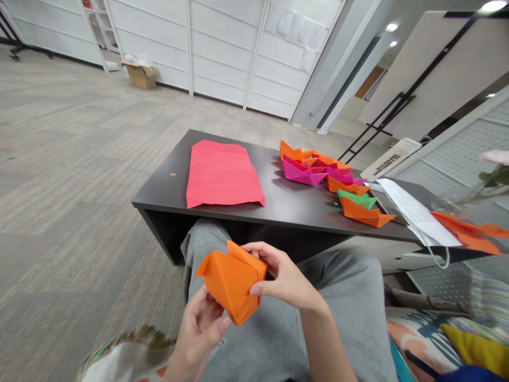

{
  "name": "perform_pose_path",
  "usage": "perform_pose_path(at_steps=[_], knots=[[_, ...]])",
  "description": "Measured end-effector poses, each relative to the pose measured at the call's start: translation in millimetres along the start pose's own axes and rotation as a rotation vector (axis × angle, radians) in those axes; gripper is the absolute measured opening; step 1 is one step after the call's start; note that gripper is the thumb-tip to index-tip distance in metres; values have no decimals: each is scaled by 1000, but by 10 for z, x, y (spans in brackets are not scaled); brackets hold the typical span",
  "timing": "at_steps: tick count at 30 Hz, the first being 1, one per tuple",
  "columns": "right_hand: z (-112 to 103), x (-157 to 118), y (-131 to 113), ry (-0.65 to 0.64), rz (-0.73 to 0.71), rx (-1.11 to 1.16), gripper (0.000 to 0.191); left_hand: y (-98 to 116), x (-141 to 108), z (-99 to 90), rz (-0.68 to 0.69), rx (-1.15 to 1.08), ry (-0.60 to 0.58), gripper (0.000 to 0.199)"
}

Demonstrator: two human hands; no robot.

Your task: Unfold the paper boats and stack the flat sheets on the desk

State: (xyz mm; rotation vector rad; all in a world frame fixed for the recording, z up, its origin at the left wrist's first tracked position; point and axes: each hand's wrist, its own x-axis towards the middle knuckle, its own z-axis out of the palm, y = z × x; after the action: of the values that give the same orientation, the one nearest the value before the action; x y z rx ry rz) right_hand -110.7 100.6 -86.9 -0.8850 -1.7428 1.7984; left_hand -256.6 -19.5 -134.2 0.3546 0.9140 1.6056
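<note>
An orange folded paper piece [233, 281] is held over my lap, its panels puffed out and several points sticking up at the top. My right hand [278, 273] pinches its right edge, thumb in front and fingers behind. From the lower left, my left hand [207, 323] supports it, with the fingers partly hidden behind the paper and the thumb near its bottom corner. Beyond the hands, a creased red paper sheet [225, 172] lies on the dark table [163, 188]. Folded paper boats [304, 172] in orange, magenta and green stand in a cluster on the table's right side.
White printed sheets [413, 207] and a strap lie at the table's right end, beside loose orange paper [469, 231]. A flower in a glass vase [457, 199] stands there too. Patterned cushions [425, 339] sit at my right. A cardboard box [140, 75] rests by the far white cabinets.
</note>
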Motion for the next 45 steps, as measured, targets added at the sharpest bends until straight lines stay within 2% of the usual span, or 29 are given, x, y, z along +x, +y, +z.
perform_pose_path(at_steps=[4, 9, 12, 14, 18, 20, 23, 27, 29, 31, 33, 35, 39, 42, 45], knots=[[-58, 36, 42, -23, 28, 223, 63, -25, -26, -56, -26, -41, 93, 56], [-52, 99, 61, 205, -13, 368, 55, -56, -58, -37, -38, -84, 76, 51], [-48, 108, 68, 257, -64, 404, 49, -54, -46, 12, -23, -50, 83, 49], [-61, 82, 60, 175, -63, 363, 49, -45, -4, 19, -6, -37, 104, 51], [-84, -3, 13, -115, 64, 203, 63, -31, 112, -25, 33, -23, 135, 53], [-82, -23, 0, -147, 77, 138, 62, -33, 148, -47, 99, 55, 137, 45], [-78, -11, 10, -59, 32, 108, 57, -32, 151, -58, 240, 240, 71, 25], [-116, 8, 37, 60, -28, 113, 54, -2, 100, -84, 399, 495, -34, 20], [-153, -7, 42, 73, -64, 86, 50, 20, 77, -115, 430, 579, -109, 30], [-191, -38, 44, 53, -111, 41, 46, 41, 68, -143, 391, 586, -201, 55], [-219, -72, 48, 2, -155, -15, 42, 57, 77, -150, 269, 549, -272, 70], [-231, -100, 50, -39, -176, -43, 38, 63, 101, -131, 128, 544, -325, 63], [-211, -125, 31, -55, -178, -26, 36, 13, 142, -92, -46, 472, -385, 32], [-190, -133, 4, -49, -167, -110, 35, -56, 124, -120, -203, 294, -412, 37], [-184, -133, -8, -25, -187, -201, 33, -100, 79, -161, -326, 188, -383, 41]])
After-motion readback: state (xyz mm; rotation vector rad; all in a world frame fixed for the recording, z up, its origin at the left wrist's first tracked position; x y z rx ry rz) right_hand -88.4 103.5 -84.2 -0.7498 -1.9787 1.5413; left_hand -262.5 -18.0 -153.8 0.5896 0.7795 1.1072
